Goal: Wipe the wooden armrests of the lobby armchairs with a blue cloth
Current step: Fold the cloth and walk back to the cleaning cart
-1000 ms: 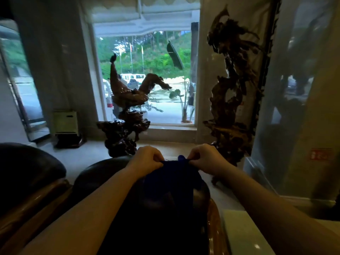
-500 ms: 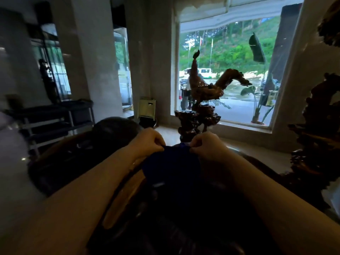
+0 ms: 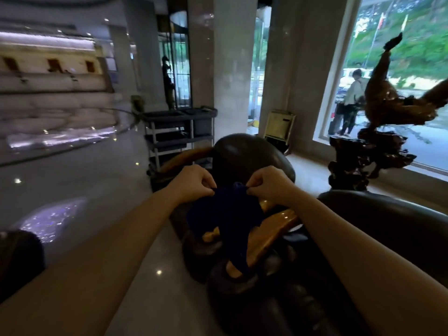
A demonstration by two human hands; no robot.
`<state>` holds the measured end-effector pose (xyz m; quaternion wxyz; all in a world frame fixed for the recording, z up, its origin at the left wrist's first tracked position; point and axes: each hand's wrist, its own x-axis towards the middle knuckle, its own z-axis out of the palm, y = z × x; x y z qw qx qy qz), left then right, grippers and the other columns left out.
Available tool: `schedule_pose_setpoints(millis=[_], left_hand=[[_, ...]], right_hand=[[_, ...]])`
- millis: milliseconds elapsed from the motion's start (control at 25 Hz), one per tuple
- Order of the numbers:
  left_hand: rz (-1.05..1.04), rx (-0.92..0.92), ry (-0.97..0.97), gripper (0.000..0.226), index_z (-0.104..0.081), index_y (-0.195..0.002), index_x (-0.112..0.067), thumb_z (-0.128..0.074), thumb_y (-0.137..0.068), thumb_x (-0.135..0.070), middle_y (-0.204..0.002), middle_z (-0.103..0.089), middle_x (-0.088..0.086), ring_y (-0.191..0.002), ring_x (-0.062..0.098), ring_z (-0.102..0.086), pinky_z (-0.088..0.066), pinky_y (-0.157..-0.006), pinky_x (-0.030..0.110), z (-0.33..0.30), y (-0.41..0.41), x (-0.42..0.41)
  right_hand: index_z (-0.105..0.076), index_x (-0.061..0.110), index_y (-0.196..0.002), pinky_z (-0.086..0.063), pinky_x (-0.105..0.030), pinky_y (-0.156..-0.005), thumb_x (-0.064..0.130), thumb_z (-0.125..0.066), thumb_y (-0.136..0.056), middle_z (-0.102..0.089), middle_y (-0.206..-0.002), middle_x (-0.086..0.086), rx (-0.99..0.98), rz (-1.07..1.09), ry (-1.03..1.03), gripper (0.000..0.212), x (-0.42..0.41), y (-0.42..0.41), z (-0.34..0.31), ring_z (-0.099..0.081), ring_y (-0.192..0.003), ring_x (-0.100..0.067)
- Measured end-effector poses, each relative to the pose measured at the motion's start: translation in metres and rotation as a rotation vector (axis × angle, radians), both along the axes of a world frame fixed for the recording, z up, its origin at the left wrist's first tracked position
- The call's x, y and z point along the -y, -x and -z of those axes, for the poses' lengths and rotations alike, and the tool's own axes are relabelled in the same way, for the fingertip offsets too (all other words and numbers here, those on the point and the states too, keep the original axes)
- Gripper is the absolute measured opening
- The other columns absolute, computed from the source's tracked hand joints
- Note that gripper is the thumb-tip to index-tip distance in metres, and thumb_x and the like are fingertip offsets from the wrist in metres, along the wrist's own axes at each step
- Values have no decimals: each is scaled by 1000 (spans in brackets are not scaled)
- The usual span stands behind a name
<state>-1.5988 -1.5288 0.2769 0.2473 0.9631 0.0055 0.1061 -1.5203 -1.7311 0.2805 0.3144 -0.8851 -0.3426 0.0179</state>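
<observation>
A dark blue cloth (image 3: 228,219) hangs in front of me, pinched at its top edge by both hands. My left hand (image 3: 194,181) grips the left corner and my right hand (image 3: 269,184) grips the right corner, fists close together. Behind and below the cloth lies a glossy orange-brown wooden armrest (image 3: 271,232) of a dark armchair (image 3: 247,161). The cloth hides part of the armrest. A second curved wooden armrest (image 3: 184,156) shows left of the chair's rounded back.
A dark service cart (image 3: 179,132) stands behind the chair on the shiny marble floor (image 3: 80,190). A carved wooden bird sculpture (image 3: 388,112) stands at the window to the right. Another dark armchair back (image 3: 388,214) is at right. A person stands outside the window.
My view has swung left, from the window and sculpture to the lobby, cart and pillars. Both hands keep holding the cloth's top edge, now above the wooden armrest.
</observation>
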Motion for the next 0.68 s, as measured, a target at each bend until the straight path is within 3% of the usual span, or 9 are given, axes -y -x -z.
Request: schedule_pose_setpoints(millis=[80,240,360,520,680], left_hand=[[-63,2,-27,11,-74,-82,-15,-70,-73,-13,-73,-63,-7,-60,-4,-54,-41,-54,6,2,-12,-41],[-211,39,-32,15,-73,-86,-13,-71,-72,-12,-76,-62,-6,-61,-3,-53,-39,-60,8,-8,-47,-116],[-296,60,-28,14,-73,-86,-12,-71,-72,-12,-74,-61,-5,-60,-4,-52,-38,-54,6,-11,-73,-169],[-358,56,-7,14,-73,-88,-10,-70,-74,-12,-78,-62,-3,-64,1,-54,-37,-57,6,-5,-104,-231],[-370,29,3,13,-72,-87,-11,-70,-74,-13,-79,-65,-2,-64,-1,-54,-39,-56,6,6,-138,-302]], right_hand=[[-61,30,-63,-41,-9,-51,13,-70,-75,-60,-66,15,12,-75,17,22,-47,-24,0,-59,-55,4],[-61,29,-60,-46,-12,-57,12,-70,-75,-60,-62,15,23,-194,-15,24,-134,-79,-9,-57,-52,3],[-64,24,-61,-47,-7,-53,11,-70,-75,-58,-59,16,51,-298,-11,20,-197,-122,-14,-54,-49,5],[-71,8,-76,-40,2,-49,8,-69,-76,-57,-61,17,40,-383,-17,2,-270,-170,-8,-52,-44,15],[-69,15,-72,-41,3,-49,10,-70,-76,-55,-62,21,24,-427,-2,6,-346,-212,4,-51,-47,20]])
